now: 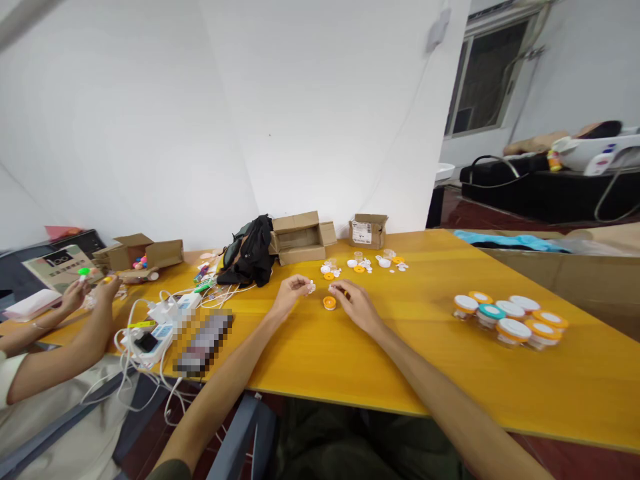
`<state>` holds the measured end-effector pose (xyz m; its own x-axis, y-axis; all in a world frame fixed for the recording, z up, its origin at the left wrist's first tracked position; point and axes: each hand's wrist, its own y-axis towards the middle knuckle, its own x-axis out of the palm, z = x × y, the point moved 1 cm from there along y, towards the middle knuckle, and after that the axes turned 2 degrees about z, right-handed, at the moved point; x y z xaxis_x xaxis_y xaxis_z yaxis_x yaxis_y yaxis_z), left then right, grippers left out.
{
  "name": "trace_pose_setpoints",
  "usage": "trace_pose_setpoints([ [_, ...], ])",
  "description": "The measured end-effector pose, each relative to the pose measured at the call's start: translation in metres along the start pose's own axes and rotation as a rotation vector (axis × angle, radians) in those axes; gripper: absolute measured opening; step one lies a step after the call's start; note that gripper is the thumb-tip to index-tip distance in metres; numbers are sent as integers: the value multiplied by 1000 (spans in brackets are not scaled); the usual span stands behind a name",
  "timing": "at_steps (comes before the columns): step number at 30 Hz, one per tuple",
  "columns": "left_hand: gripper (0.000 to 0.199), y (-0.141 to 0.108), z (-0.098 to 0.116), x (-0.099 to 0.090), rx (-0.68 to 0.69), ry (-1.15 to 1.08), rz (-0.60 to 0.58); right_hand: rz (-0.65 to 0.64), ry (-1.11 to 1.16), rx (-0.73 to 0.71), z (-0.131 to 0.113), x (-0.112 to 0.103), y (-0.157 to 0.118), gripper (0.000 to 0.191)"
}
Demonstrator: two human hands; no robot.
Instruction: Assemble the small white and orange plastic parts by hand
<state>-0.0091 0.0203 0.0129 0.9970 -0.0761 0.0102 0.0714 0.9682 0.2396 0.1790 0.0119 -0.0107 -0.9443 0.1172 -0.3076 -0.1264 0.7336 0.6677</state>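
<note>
My left hand (291, 295) is closed on a small clear plastic piece (311, 287), held just above the table. My right hand (354, 299) pinches a tiny white part (332, 287), too small to name, a short gap away from the clear piece. Below and between the hands, an orange round cap (329, 303) sits on the wooden table (400, 320). Beyond my hands lie small groups of parts: white discs (384, 263), orange rings (359, 269), clear cups (388, 253) and several tiny white pieces.
Several lidded clear jars (514, 329) stand at the right. Cardboard boxes (303, 240) and a black bag (250, 253) line the wall. At left are a power strip (165, 333) with cables, a blurred phone (205, 343), and another person's hands (80, 293) holding a green-topped piece.
</note>
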Motion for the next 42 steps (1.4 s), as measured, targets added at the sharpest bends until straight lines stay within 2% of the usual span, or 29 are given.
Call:
trace_pose_setpoints([
  [7,35,-4,-3,11,-22,-61,-47,-32,7,-14,-6,-1,-1,24],
  [13,38,-8,0,18,17,-66,-57,-58,1,-9,-7,1,0,24],
  [17,32,-8,1,19,17,-55,-54,-54,-7,-20,-7,1,0,28],
  [27,32,-9,3,20,23,-87,21,4,51,6,-8,0,0,26],
  [36,29,-10,4,24,65,-55,-25,15,41,-46,-6,0,2,23],
  [42,28,-11,4,26,69,-67,-29,-9,82,25,0,2,1,21],
])
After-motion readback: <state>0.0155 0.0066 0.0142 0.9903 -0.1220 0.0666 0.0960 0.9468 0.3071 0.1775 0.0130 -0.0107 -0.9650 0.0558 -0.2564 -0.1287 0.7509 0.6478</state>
